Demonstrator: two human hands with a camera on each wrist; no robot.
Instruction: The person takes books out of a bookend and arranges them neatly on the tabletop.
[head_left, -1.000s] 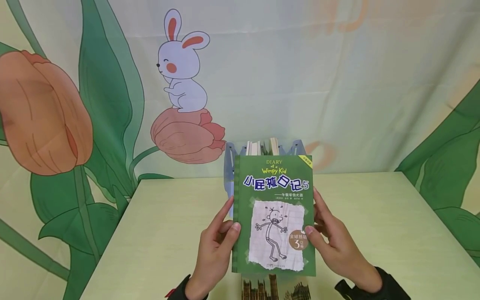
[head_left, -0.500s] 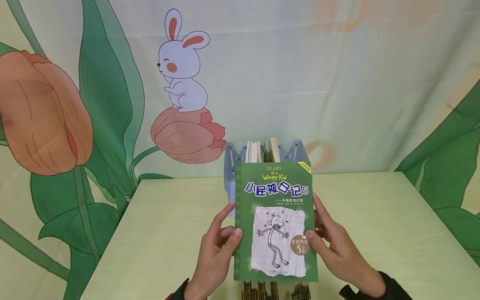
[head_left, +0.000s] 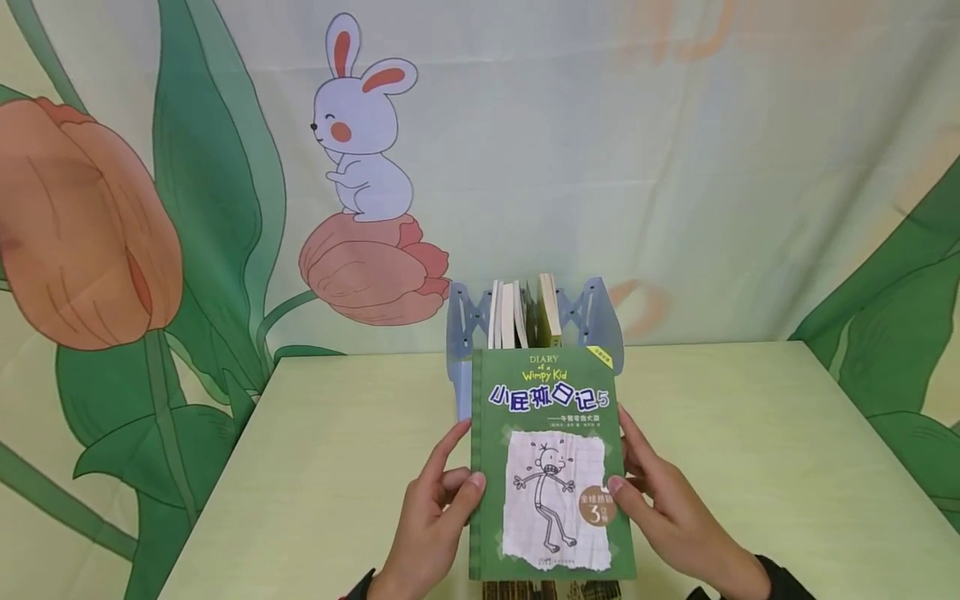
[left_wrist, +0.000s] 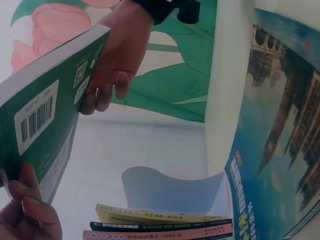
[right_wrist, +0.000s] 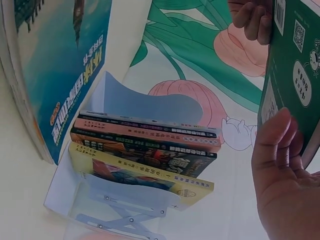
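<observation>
A green comic-style book (head_left: pixel 555 408) with a stick-figure cartoon on its cover is held up in front of me, cover facing the head camera. My left hand (head_left: pixel 435 521) grips its left edge, thumb on the front and fingers behind. On the opposite edge my right hand (head_left: pixel 675 512) holds it the same way. Both wrist views show the back cover: a barcode (left_wrist: pixel 37 117) in the left one, a QR code (right_wrist: pixel 298 35) in the right one. Below it lies a larger book (left_wrist: pixel 275 150) with a clock tower and old buildings on its cover, mostly hidden in the head view.
Behind the held book stands a blue expandable book rack (head_left: pixel 606 325) with several upright books (right_wrist: pixel 145 165) between its ends. The pale table (head_left: pixel 315 475) extends to both sides. A curtain (head_left: pixel 525 167) printed with a rabbit and tulips hangs at the back.
Both hands have lowered the green book toward me, a little at a time. More of the rack and its books shows above it, and less of the larger book below.
</observation>
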